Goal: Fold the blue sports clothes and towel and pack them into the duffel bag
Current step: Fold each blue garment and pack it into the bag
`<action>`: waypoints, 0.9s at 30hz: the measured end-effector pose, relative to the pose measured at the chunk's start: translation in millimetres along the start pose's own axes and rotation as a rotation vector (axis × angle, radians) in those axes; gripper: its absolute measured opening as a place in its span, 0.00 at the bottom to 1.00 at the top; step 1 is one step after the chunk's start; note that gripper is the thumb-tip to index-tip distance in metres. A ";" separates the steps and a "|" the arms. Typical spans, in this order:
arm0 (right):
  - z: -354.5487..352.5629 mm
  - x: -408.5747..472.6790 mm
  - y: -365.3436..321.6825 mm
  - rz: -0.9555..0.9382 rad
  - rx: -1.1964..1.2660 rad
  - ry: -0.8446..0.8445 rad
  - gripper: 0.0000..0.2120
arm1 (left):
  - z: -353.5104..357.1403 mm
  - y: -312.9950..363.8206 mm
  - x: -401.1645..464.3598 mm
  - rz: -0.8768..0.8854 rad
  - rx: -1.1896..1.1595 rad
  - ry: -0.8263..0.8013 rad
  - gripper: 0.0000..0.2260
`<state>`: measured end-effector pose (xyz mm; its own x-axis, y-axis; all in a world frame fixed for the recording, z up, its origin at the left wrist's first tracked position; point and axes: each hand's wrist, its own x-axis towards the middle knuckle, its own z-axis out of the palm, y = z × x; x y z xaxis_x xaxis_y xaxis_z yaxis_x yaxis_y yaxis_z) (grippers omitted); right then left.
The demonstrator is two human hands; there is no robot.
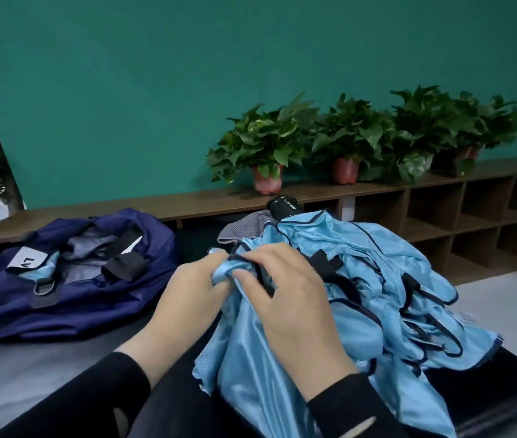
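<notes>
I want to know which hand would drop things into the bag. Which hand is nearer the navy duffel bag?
Left. The left hand grips the light blue clothes just right of the duffel bag. The right hand grips the same cloth, farther from the bag.

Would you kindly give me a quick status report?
Both hands gripping a blue garment. Duffel open, left of pile. Nothing blocking.
</notes>
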<state>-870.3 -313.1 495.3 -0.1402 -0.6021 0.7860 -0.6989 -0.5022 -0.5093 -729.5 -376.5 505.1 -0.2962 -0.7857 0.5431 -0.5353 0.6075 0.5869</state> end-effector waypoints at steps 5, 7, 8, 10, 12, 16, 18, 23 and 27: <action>1.2 -4.5 8.1 0.183 -0.224 -0.126 0.20 | -26.8 -9.4 10.2 -0.064 0.002 0.045 0.14; -2.8 -6.0 22.0 0.320 -0.278 -0.221 0.28 | -36.6 -11.5 12.1 -0.090 0.095 0.125 0.13; -4.0 -7.1 27.6 0.368 -0.274 -0.253 0.30 | -43.8 -13.0 13.3 -0.118 0.081 0.191 0.14; -2.8 -10.0 36.2 0.405 -0.284 -0.294 0.29 | -63.7 -20.6 18.9 -0.213 -0.054 0.413 0.13; -0.3 -13.1 43.7 0.416 -0.333 -0.341 0.27 | -88.4 -27.9 24.0 -0.306 -0.300 0.644 0.11; 4.1 -13.1 38.0 0.361 -0.421 -0.243 0.25 | -102.4 -42.4 21.3 -0.398 -0.121 0.302 0.09; 9.2 -10.7 20.9 0.240 -0.265 -0.174 0.20 | -93.1 -62.3 3.1 -0.401 0.121 0.193 0.16; 38.7 -24.2 -10.2 0.108 -0.108 -0.685 0.28 | -69.3 -93.2 -76.2 -0.421 0.297 -0.282 0.33; 65.0 -40.0 -4.6 0.122 -0.360 -0.859 0.28 | -58.3 -112.5 -123.5 -0.329 0.552 -0.266 0.20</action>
<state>-815.9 -327.1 443.4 0.2385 -0.9620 0.1330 -0.9086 -0.2694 -0.3192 -586.5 -341.0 407.0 -0.1952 -0.9637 0.1822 -0.9335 0.2395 0.2667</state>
